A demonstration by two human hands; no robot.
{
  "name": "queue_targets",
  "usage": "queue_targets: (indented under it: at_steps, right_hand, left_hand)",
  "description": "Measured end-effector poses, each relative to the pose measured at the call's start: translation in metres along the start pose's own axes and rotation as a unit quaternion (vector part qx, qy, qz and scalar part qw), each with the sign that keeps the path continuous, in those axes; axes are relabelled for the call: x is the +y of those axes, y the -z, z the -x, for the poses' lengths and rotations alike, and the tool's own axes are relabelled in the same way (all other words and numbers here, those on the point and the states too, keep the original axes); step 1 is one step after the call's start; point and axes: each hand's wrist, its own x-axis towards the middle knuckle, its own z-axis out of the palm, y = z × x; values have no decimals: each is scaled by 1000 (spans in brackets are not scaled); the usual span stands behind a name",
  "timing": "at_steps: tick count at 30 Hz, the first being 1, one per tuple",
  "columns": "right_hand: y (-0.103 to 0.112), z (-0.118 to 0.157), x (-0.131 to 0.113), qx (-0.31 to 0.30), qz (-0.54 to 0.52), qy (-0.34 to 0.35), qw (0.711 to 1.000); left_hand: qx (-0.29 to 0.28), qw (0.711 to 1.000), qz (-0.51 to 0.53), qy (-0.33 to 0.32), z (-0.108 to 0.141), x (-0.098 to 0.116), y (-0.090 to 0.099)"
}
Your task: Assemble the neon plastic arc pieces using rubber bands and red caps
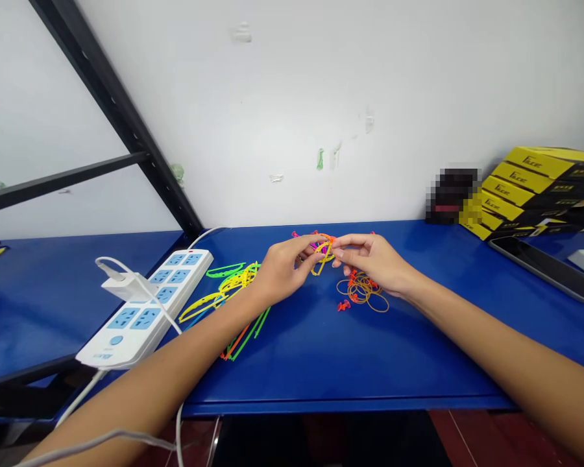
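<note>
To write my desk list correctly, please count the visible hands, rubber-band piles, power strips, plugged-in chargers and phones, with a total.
Left hand and right hand: 2
Rubber-band pile: 1
Power strip: 1
Charger: 1
Phone: 1
Total: 6

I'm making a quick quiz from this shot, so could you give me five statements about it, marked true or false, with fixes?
1. The table is blue. True.
2. The left hand and right hand are far apart. False: their fingertips nearly meet, with a yellow piece at them.
3. A charger is plugged into the power strip. True.
4. The rubber bands lie beside the power strip. False: they lie near the right hand.
5. The phone lies in front of the stacked boxes. True.
</note>
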Motion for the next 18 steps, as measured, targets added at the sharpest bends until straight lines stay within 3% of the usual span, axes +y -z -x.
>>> queue_targets:
  at_steps: [18]
  right_hand:
    - [-2, 1, 2, -21, 4, 27, 999]
  left_hand:
    - [-30, 1000, -6, 5, 2, -1, 2]
